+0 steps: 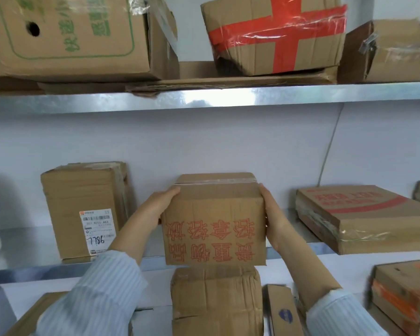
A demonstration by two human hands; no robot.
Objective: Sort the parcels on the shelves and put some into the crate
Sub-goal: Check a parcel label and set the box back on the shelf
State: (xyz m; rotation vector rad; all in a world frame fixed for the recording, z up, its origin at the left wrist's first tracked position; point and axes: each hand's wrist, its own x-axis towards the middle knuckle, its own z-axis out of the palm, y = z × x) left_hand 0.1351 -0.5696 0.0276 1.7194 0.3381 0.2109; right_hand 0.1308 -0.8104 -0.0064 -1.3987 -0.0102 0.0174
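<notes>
A brown cardboard parcel with upside-down red characters (214,229) is held at the front edge of the middle metal shelf (27,260). My left hand (159,202) presses its left side and my right hand (273,217) presses its right side. Whether its base rests on the shelf cannot be told. An upright parcel with a white label reading 7786 (83,209) stands on the same shelf to the left. A flat parcel with red print (354,217) lies to the right. No crate is in view.
The top shelf (228,98) carries a green-printed box (70,35), a box with red tape in a cross (274,37) and a plain box (395,52). Below lie a crumpled box (216,299), a narrow box (283,311) and stacked flat parcels (403,294).
</notes>
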